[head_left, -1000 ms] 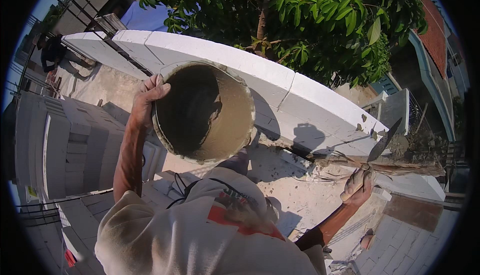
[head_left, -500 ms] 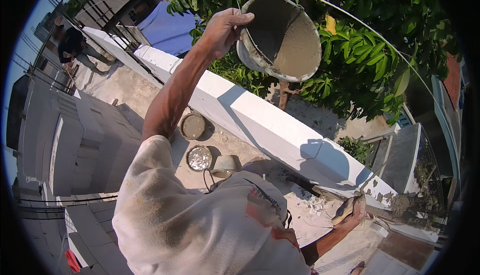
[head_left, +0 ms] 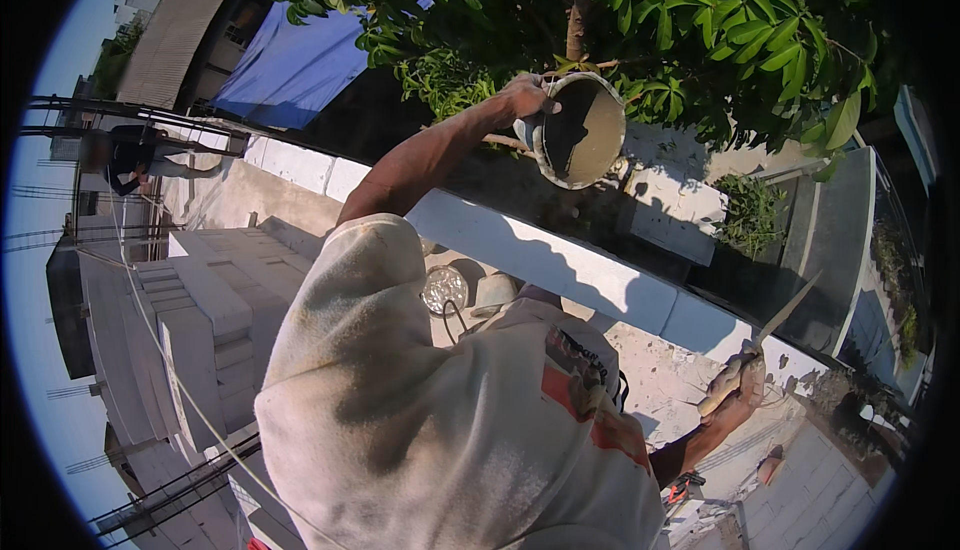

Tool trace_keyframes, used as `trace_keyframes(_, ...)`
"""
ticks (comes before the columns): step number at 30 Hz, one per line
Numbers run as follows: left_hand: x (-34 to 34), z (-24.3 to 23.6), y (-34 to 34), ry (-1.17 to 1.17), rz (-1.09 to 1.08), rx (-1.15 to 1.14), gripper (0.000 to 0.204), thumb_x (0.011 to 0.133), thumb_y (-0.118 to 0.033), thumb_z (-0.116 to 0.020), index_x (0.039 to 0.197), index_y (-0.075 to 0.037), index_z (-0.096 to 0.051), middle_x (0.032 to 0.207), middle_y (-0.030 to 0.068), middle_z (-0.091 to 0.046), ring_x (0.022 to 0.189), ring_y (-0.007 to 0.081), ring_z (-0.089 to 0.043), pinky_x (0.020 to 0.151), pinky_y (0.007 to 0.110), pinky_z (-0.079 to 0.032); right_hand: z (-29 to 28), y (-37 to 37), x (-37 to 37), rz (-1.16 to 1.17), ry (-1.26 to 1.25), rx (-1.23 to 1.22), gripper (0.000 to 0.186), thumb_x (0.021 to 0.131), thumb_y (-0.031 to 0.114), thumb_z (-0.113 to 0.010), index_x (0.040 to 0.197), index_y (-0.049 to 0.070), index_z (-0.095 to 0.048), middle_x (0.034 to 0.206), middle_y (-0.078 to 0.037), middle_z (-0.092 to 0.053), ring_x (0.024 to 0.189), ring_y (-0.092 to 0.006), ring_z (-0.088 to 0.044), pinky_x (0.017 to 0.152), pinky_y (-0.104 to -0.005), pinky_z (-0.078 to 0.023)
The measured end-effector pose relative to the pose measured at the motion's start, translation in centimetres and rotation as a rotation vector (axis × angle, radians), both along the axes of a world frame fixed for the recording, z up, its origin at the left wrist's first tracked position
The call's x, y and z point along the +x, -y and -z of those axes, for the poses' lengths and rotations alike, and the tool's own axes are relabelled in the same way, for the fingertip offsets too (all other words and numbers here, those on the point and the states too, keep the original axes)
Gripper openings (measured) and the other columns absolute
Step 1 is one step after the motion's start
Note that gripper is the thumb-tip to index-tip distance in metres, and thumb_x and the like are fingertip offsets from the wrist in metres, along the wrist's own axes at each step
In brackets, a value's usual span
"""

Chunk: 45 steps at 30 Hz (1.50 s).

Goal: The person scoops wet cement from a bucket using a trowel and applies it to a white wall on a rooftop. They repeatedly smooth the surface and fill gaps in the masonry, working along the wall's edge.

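My left arm stretches out past the white block wall [head_left: 520,240], and my left hand [head_left: 530,100] is closed on the rim of a bucket [head_left: 562,135]. Wet grey mortar [head_left: 600,140] lies in the tilted bucket, whose mouth faces me. Lower right, my right hand [head_left: 742,390] is wrapped round the handle of a trowel [head_left: 787,308]. Its thin blade, seen nearly edge-on, points up and away over the wall top.
Behind my torso stand a round tub of watery liquid [head_left: 445,290] and another bucket [head_left: 492,295]. Stacked pale blocks [head_left: 210,300] rise at left. Leafy branches [head_left: 750,25] hang beyond the wall. Another person [head_left: 135,155] crouches far left, near rebar [head_left: 120,110].
The view has turned. The bucket looks smaller, farther from me and lower in the picture, still in my left hand. The right hand has turned, and the trowel's blade now shows.
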State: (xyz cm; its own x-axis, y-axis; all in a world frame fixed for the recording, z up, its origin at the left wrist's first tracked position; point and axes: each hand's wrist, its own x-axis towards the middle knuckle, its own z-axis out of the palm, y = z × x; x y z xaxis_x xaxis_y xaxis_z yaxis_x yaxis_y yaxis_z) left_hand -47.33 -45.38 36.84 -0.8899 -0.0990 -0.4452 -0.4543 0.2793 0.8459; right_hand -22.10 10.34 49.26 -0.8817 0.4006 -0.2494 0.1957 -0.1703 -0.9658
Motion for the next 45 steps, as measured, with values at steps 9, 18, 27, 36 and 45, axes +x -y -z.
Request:
trace_keyframes(9, 1.1, 3.2, 2.3, 0.005, 0.101, -0.24, 0.032, 0.07, -0.027, -0.088, 0.079, -0.003, -0.067, 0.07, 0.0045, -0.062, 0.066, 0.0175, -0.057, 0.059, 0.038, -0.045, -0.5, 0.6, -0.7, -0.016, 0.009, 0.018, 0.031, 0.093, 0.008, -0.059, 0.121, -0.006, -0.061, 0.075, -0.005, -0.061, 0.046, -0.01, -0.051, 0.04, -0.0214, -0.04)
trace_keyframes(18, 1.3, -2.0, 7.4, -0.056, 0.204, -0.538, 0.036, 0.064, -0.025, -0.087, 0.083, -0.005, -0.063, 0.077, 0.006, -0.063, 0.078, 0.0204, -0.06, 0.069, 0.039, -0.047, -0.7, 0.8, -0.7, -0.03, -0.004, 0.037, 0.03, 0.094, 0.008, -0.059, 0.12, -0.006, -0.061, 0.076, -0.005, -0.061, 0.045, -0.01, -0.051, 0.04, -0.0214, -0.039)
trace_keyframes(27, 1.9, -3.6, 14.3, -0.152, 0.277, -0.727, 0.037, 0.064, -0.023, -0.088, 0.088, -0.005, -0.066, 0.084, 0.0079, -0.067, 0.083, 0.0236, -0.065, 0.076, 0.04, -0.051, -0.6, 0.2, -0.6, -0.038, -0.003, 0.058, 0.029, 0.094, 0.008, -0.059, 0.12, -0.006, -0.061, 0.076, -0.005, -0.061, 0.045, -0.01, -0.051, 0.04, -0.0214, -0.039)
trace_keyframes(36, 4.2, -1.4, 15.2, 0.188, 0.702, -1.185, 0.049, 0.066, -0.041, -0.087, 0.094, -0.004, -0.074, 0.096, 0.0146, -0.073, 0.089, 0.0297, -0.07, 0.078, 0.041, -0.058, 0.0, 0.4, -0.8, -0.046, -0.006, 0.059, 0.029, 0.095, 0.008, -0.058, 0.12, -0.006, -0.062, 0.076, -0.005, -0.061, 0.045, -0.0099, -0.051, 0.04, -0.0214, -0.039)
trace_keyframes(45, 5.5, -2.0, 8.7, -0.22, 0.679, -0.841, 0.044, 0.079, -0.032, -0.08, 0.1, 0.002, -0.062, 0.091, 0.02, -0.066, 0.091, 0.0374, -0.064, 0.078, 0.046, -0.049, 0.1, 0.3, -0.4, -0.081, -0.019, 0.082, 0.028, 0.095, 0.008, -0.058, 0.12, -0.006, -0.062, 0.077, -0.005, -0.061, 0.045, -0.0099, -0.051, 0.04, -0.0214, -0.038)
